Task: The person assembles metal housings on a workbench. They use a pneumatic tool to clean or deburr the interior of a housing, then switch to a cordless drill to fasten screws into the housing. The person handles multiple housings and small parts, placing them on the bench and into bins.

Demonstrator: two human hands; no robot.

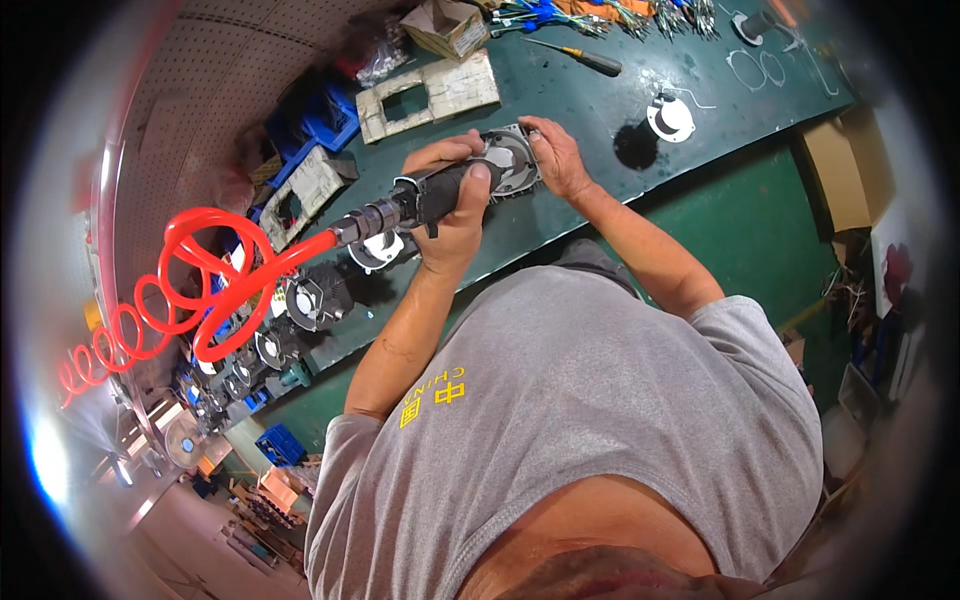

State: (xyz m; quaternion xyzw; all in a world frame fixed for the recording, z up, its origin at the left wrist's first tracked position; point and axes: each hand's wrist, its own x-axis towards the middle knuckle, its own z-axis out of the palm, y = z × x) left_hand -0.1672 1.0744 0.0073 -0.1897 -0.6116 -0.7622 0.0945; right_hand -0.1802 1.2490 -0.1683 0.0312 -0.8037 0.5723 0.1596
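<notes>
My left hand is wrapped round a black air tool, its thumb along the upper side. From the tool's metal coupling, a red coiled air hose runs off to the left. The tool's front end is over a round grey metal motor housing, and the hand partly hides where they meet. My right hand grips the right rim of this housing, with the thumb on top and fingers round its side. A white-faced motor part sits beneath my left wrist.
Several similar motor parts line the green bench's left end. Worn fixture blocks, blue bins and a cardboard box stand behind. A screwdriver, wire bundles and a white disc part lie farther right.
</notes>
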